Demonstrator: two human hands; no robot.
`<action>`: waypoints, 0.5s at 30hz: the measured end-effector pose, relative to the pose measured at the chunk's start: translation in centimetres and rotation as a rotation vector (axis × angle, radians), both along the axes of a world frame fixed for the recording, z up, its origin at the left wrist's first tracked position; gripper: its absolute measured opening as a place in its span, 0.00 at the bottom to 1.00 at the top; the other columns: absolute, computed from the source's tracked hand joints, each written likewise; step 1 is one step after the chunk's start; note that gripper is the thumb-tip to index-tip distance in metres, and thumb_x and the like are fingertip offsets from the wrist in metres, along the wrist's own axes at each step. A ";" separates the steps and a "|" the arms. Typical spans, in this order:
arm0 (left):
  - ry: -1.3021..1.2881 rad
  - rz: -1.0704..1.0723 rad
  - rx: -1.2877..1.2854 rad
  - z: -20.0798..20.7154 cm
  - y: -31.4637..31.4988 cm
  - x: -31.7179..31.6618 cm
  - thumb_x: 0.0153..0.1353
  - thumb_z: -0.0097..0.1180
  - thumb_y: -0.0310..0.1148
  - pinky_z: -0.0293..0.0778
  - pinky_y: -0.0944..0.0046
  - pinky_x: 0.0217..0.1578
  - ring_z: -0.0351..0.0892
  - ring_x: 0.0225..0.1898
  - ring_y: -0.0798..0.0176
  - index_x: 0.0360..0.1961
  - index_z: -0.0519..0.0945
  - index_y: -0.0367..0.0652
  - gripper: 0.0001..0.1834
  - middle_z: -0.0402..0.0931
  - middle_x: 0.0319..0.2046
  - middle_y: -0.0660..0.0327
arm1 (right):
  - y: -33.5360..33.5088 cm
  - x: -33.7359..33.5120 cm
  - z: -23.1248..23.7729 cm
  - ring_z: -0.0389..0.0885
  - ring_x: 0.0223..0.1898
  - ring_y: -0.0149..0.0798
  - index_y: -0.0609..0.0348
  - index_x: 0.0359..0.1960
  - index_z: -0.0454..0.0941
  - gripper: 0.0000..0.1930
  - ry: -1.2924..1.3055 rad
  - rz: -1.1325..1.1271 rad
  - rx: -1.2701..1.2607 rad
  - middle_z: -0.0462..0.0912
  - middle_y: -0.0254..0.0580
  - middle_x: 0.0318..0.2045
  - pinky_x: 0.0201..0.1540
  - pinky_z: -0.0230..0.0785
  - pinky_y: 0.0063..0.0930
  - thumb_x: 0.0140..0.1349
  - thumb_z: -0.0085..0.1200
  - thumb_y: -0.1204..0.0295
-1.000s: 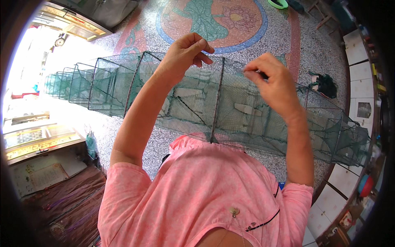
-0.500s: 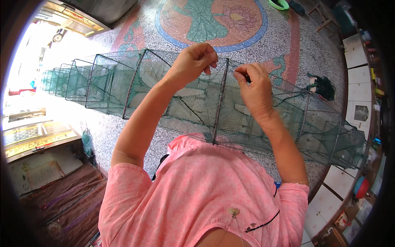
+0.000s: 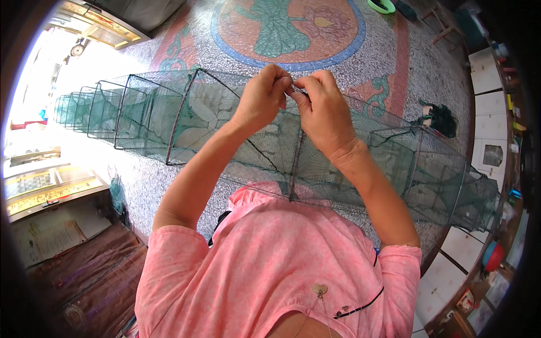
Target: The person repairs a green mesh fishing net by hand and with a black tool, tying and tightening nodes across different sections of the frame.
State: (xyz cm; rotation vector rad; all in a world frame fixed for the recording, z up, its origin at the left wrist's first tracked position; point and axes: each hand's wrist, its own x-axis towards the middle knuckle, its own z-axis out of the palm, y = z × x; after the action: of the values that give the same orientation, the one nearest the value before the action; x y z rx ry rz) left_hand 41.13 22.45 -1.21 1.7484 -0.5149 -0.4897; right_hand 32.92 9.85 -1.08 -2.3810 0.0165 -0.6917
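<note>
A long, green mesh fish trap (image 3: 214, 146) stretches from the far left to the right in front of me, held in shape by dark rectangular frames. Over the far edge of one frame (image 3: 296, 163), near the middle, my two hands meet. My left hand (image 3: 262, 98) is closed in a pinch, its fingertips touching those of the other hand. My right hand (image 3: 324, 112) also pinches with thumb and forefinger. Something small and dark shows between the fingertips, too hidden to name; the top of the frame is covered by the hands.
Speckled floor with a round flower inlay (image 3: 287, 34) spreads beyond the trap. A green basin (image 3: 381, 5) and a wooden stool (image 3: 439, 22) stand far right. A dark green net bundle (image 3: 442, 121) lies at right, beside white cabinets (image 3: 489, 107). A brown-covered surface (image 3: 90, 276) sits lower left.
My right hand has moved left and slightly up to meet my left hand, which shifted a little right and down. Their fingertips, apart before, now touch.
</note>
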 end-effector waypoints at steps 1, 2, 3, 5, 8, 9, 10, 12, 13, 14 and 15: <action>-0.044 0.022 -0.012 -0.1 0.0 -0.4 0.66 0.47 0.29 0.64 0.74 0.23 0.65 0.22 0.76 0.35 0.70 0.38 0.05 0.71 0.24 0.67 | 0.3 0.1 0.9 0.77 0.32 0.44 0.59 0.35 0.75 0.06 0.077 -0.047 -0.069 0.73 0.41 0.34 0.31 0.70 0.34 0.57 0.56 0.73; -0.103 0.055 -0.066 -0.2 0.0 -0.7 0.67 0.46 0.29 0.64 0.74 0.23 0.64 0.22 0.76 0.35 0.70 0.38 0.05 0.71 0.25 0.67 | 0.3 0.3 1.6 0.77 0.31 0.44 0.58 0.34 0.75 0.05 0.089 -0.047 -0.112 0.74 0.40 0.33 0.30 0.69 0.34 0.57 0.56 0.73; -0.161 0.088 -0.120 -0.4 0.0 -0.9 0.67 0.45 0.29 0.63 0.74 0.23 0.64 0.22 0.76 0.36 0.69 0.38 0.05 0.70 0.25 0.67 | 0.1 0.6 2.1 0.77 0.29 0.44 0.58 0.32 0.76 0.05 0.102 -0.047 -0.158 0.74 0.39 0.31 0.30 0.69 0.34 0.57 0.56 0.72; -0.161 0.097 -0.228 -0.7 0.2 -0.9 0.68 0.45 0.29 0.63 0.75 0.24 0.64 0.23 0.76 0.36 0.69 0.39 0.05 0.70 0.27 0.67 | -0.5 1.0 2.2 0.77 0.27 0.44 0.58 0.30 0.76 0.05 0.135 0.003 -0.124 0.75 0.37 0.28 0.29 0.68 0.33 0.58 0.56 0.71; 0.113 0.091 -0.394 -0.6 0.5 -0.2 0.67 0.45 0.28 0.64 0.76 0.24 0.65 0.23 0.76 0.36 0.69 0.40 0.04 0.71 0.27 0.67 | -1.4 1.8 2.3 0.76 0.25 0.44 0.58 0.28 0.76 0.06 0.150 0.106 0.025 0.76 0.38 0.25 0.27 0.67 0.33 0.58 0.56 0.69; 0.284 0.132 -0.448 -0.5 0.6 0.2 0.67 0.45 0.27 0.64 0.76 0.23 0.66 0.22 0.76 0.36 0.69 0.40 0.03 0.71 0.26 0.66 | -1.2 2.1 2.3 0.76 0.25 0.44 0.58 0.29 0.77 0.06 0.129 0.109 0.018 0.76 0.39 0.25 0.27 0.67 0.33 0.58 0.56 0.68; 0.455 0.172 -0.501 -0.3 0.6 0.6 0.67 0.45 0.27 0.65 0.76 0.22 0.66 0.22 0.76 0.35 0.70 0.40 0.03 0.71 0.25 0.66 | -0.9 2.5 2.4 0.76 0.25 0.44 0.58 0.29 0.77 0.07 0.109 0.110 0.010 0.76 0.39 0.24 0.26 0.66 0.33 0.59 0.56 0.68; 0.365 0.136 -0.411 -0.2 0.3 0.5 0.66 0.46 0.26 0.66 0.75 0.25 0.68 0.24 0.76 0.34 0.71 0.39 0.03 0.72 0.26 0.66 | 0.3 4.1 3.5 0.77 0.24 0.40 0.57 0.30 0.78 0.06 -0.058 0.133 0.046 0.78 0.38 0.25 0.25 0.66 0.32 0.60 0.56 0.68; 0.295 0.130 -0.350 0.9 -0.3 -0.2 0.66 0.47 0.26 0.66 0.75 0.26 0.68 0.25 0.75 0.34 0.71 0.38 0.03 0.73 0.27 0.65 | 0.7 5.1 4.5 0.77 0.23 0.37 0.57 0.31 0.78 0.06 -0.142 0.145 0.065 0.79 0.37 0.25 0.24 0.66 0.31 0.60 0.56 0.68; 0.225 0.122 -0.289 1.5 -0.7 -0.5 0.65 0.47 0.26 0.67 0.75 0.26 0.68 0.25 0.75 0.35 0.71 0.38 0.03 0.73 0.27 0.65 | 0.8 6.0 6.0 0.78 0.25 0.41 0.56 0.30 0.78 0.08 -0.270 0.181 0.202 0.79 0.40 0.25 0.26 0.67 0.33 0.60 0.55 0.65; 0.204 0.048 -0.256 0.5 -0.3 -0.1 0.63 0.50 0.26 0.68 0.73 0.29 0.69 0.26 0.74 0.35 0.73 0.36 0.03 0.74 0.27 0.65 | 0.6 6.7 8.0 0.78 0.27 0.44 0.55 0.29 0.78 0.09 -0.399 0.217 0.337 0.78 0.42 0.24 0.27 0.68 0.35 0.60 0.54 0.63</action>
State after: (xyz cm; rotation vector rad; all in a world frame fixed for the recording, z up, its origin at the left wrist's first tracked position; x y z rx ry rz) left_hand 41.08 22.17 -0.73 1.4445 -0.3724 -0.5364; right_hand 39.60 10.44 6.94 -1.8602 -0.2699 -0.9614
